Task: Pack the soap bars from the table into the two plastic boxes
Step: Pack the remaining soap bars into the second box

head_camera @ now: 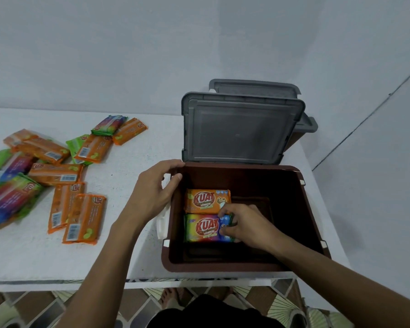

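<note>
We see the right hand down inside the brown box. Its fingers curl round the right end of the rainbow soap bar. That end is hidden under the hand, so we think it is a pinch, but we are not sure how firm it is. The bar lies flat on the floor of the box. It sits just beside the orange soap bar, and their long sides touch.

The left hand grips the far left corner of the box rim and holds the box steady.

What could go wrong? If the right hand lifts away with the wrapper caught in its fingers, the rainbow bar could come up too and land crooked. If it pushes sideways, it could bump the orange bar out of line. Then the row would be messy and fewer bars would fit.

The gray lid stands up at the back. A hard bump to the box could make it fall shut on the arm.

The box sits near the front edge of the bench. If the left hand pulls too hard, the box could slide off.

Many soap bars lie in a loose pile on the left of the bench. The second box is behind the first, so reaching for it could knock the lid.
</note>
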{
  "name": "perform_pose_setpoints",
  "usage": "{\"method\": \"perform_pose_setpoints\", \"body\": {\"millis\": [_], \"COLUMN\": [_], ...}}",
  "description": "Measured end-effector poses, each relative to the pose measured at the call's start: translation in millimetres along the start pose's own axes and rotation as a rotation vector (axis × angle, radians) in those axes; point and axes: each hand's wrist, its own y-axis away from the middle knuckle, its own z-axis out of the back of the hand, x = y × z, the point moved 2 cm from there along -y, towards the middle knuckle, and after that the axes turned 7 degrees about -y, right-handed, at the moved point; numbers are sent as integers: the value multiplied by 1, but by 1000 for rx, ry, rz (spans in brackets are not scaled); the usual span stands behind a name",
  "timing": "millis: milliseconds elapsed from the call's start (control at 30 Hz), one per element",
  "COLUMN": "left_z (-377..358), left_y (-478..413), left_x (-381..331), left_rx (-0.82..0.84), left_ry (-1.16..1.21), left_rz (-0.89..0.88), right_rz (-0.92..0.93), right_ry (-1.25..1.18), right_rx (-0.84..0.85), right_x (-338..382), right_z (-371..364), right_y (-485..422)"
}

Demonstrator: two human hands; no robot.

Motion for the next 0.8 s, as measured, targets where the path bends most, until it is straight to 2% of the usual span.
{"method": "perform_pose_setpoints", "body": {"millis": [233, 367, 500, 633, 800], "left_z": [1, 4, 14, 29, 54], "left_y": [4, 8, 14, 21, 25], "left_x": [-2, -2, 4, 22, 52], "left_rx": [-4, 36, 52, 34, -19], "left_ry": [8, -3, 14, -31, -86], "left_rz": [17, 9, 15, 53, 124], "right_rz": [-24, -8, 163, 353, 475], "right_ry": [47, 49, 67, -15, -80], "right_rx": [128, 60, -55, -166, -182], "right_x": [9, 24, 50, 90, 142], "right_z": [13, 35, 46, 46, 34], "right_y": [1, 0, -8, -20, -50]}}
